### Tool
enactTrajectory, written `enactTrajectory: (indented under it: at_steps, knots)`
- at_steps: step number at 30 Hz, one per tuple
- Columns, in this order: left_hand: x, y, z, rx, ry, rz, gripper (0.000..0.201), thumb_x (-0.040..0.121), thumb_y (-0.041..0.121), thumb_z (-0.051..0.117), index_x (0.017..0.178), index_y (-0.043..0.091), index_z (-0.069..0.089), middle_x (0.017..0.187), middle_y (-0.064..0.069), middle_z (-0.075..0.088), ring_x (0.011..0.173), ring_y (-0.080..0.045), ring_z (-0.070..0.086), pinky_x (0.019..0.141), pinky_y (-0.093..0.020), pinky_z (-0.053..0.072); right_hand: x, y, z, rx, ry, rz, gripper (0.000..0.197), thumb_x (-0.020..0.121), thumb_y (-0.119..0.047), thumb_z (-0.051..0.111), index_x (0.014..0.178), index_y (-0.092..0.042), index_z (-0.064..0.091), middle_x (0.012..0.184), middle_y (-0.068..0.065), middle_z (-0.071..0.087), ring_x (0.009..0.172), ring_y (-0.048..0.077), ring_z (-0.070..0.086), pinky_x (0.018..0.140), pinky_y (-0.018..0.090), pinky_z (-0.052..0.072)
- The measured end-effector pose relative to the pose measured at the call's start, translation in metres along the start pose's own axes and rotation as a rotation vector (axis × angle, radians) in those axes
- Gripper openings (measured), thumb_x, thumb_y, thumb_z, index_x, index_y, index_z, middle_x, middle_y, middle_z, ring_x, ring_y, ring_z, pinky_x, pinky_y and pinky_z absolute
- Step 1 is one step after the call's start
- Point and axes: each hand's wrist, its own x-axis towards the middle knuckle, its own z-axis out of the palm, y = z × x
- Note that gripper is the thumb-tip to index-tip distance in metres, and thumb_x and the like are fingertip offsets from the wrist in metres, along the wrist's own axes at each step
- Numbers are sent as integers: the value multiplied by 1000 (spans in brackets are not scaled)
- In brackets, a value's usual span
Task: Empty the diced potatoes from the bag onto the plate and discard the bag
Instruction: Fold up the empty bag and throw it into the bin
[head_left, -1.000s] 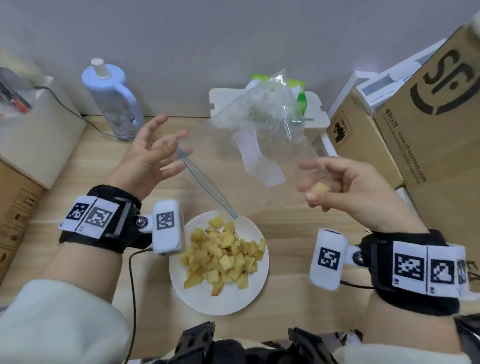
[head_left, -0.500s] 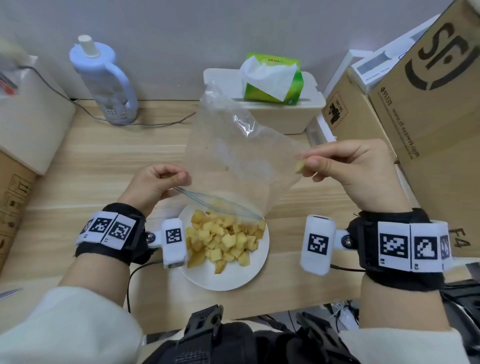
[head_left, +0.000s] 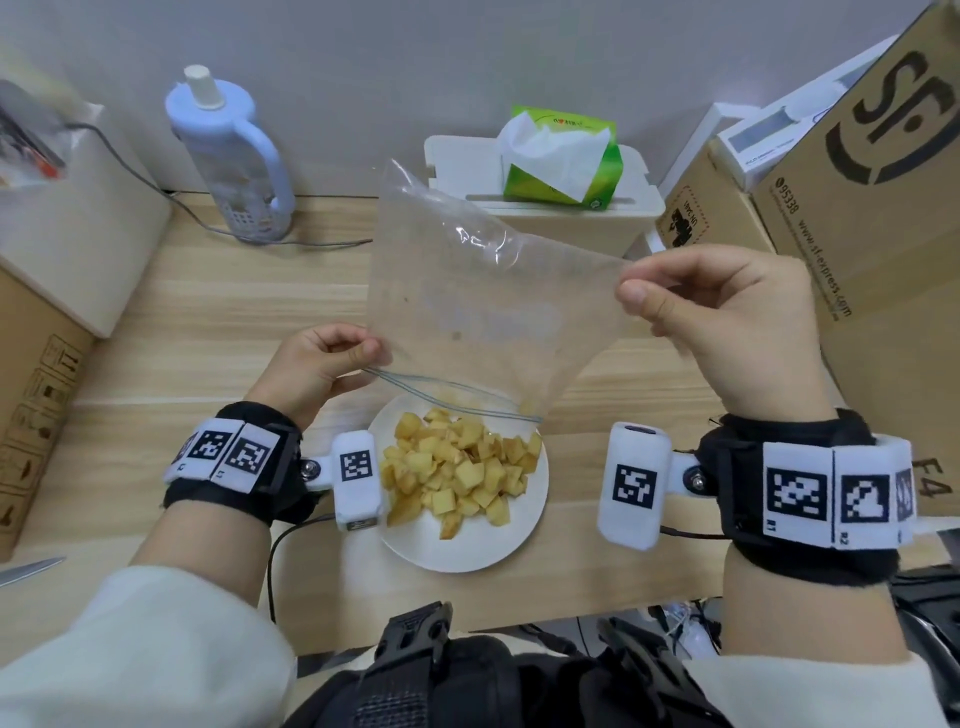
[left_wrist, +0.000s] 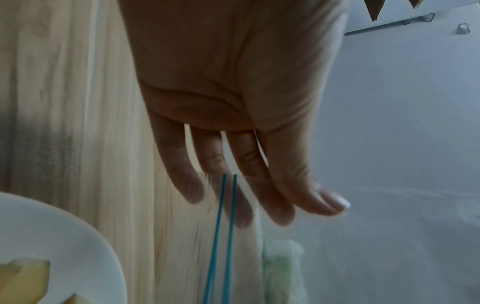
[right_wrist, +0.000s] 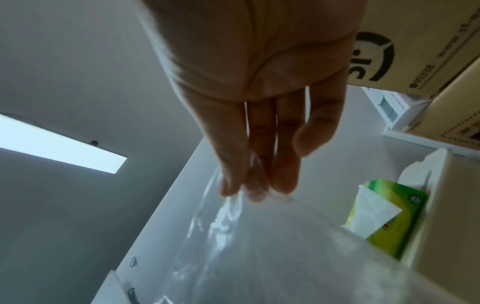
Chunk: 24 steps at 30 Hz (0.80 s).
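Note:
A clear zip bag (head_left: 483, 312) hangs upside down over the white plate (head_left: 467, 545), its blue zip mouth (head_left: 457, 395) just above the heap of diced potatoes (head_left: 457, 467). My left hand (head_left: 322, 364) pinches the mouth's left end; the blue zip lines (left_wrist: 221, 236) run out from its fingers (left_wrist: 244, 197) in the left wrist view. My right hand (head_left: 717, 312) pinches the bag's raised bottom corner, and the plastic (right_wrist: 233, 236) trails from its fingertips (right_wrist: 254, 185). The bag looks empty apart from small specks.
At the back stand a white-blue bottle (head_left: 228, 156) with a cable, and a green tissue pack (head_left: 561, 156) on a white box (head_left: 545, 218). Cardboard boxes (head_left: 857, 182) crowd the right side and another carton (head_left: 36, 389) the left. A knife tip (head_left: 31, 569) shows at the left edge.
The bag went from loose in the air between open hands to held upside down over the plate. The potato piece at my right fingertips is no longer seen.

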Motion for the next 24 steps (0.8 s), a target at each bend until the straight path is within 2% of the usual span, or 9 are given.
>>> enactTrajectory:
  at_steps: [4, 7, 9, 11, 13, 15, 18, 21, 24]
  knots:
    - [1, -2, 1, 1, -3, -15, 32, 78, 10, 58, 54, 27, 69, 60, 10, 73, 63, 0, 68, 58, -14, 53, 1, 2, 4, 12, -9, -10, 18, 77, -8, 66, 73, -26, 66, 63, -16, 68, 65, 7, 59, 53, 16, 47]
    - [1, -2, 3, -21, -10, -18, 27, 78, 10, 58, 57, 23, 67, 61, 9, 73, 63, 0, 68, 57, -14, 52, 2, 3, 10, 71, -42, -1, 16, 80, -8, 59, 76, -23, 61, 64, -14, 68, 63, 6, 60, 52, 17, 48]
    - [1, -1, 5, 2, -19, -15, 23, 76, 12, 60, 58, 23, 67, 62, 9, 73, 64, 0, 68, 62, -19, 51, 4, 2, 14, 104, -46, 7, 15, 82, -6, 57, 77, -20, 59, 63, -12, 68, 62, 6, 61, 52, 18, 49]
    - [-1, 0, 7, 28, -21, -11, 13, 67, 20, 65, 55, 26, 68, 63, 9, 73, 65, 0, 67, 70, -25, 46, 5, 1, 15, 107, -65, 15, 18, 84, -2, 56, 77, -19, 58, 63, -12, 68, 63, 5, 62, 53, 18, 50]
    - [-2, 1, 8, 16, -28, 6, 6, 60, 25, 66, 55, 27, 69, 63, 8, 74, 64, -2, 67, 71, -28, 43, 7, 1, 20, 121, -71, 20, 21, 84, 0, 56, 76, -19, 57, 63, -11, 68, 64, 6, 63, 54, 19, 51]
    - [-1, 0, 12, 20, -48, 26, 4, 59, 24, 67, 56, 26, 69, 65, 7, 74, 64, -5, 67, 73, -30, 46, 7, 5, 27, 105, -101, 62, 21, 84, 0, 56, 76, -20, 57, 65, -8, 67, 65, 9, 65, 55, 24, 54]
    - [0, 2, 16, 37, -89, 56, 4, 60, 22, 67, 57, 23, 69, 66, 6, 75, 67, -5, 68, 71, -23, 53, 6, 10, 38, 88, -120, 120, 23, 84, 0, 56, 75, -21, 57, 65, -7, 67, 67, 11, 67, 57, 31, 55]
    - [1, 1, 8, 0, -27, 54, 9, 70, 18, 64, 62, 22, 64, 66, 7, 74, 65, -5, 68, 68, -21, 53, 7, 14, 36, 203, -35, 131, 21, 86, 0, 53, 77, -19, 56, 65, -5, 67, 65, 13, 66, 53, 25, 55]
    - [-1, -3, 7, -95, -33, 72, 10, 79, 10, 57, 73, 16, 52, 64, 6, 74, 64, -5, 69, 61, -17, 54, 7, 18, 34, 220, -6, 128, 15, 88, -5, 52, 80, -17, 55, 71, -2, 66, 66, 13, 66, 53, 23, 54]
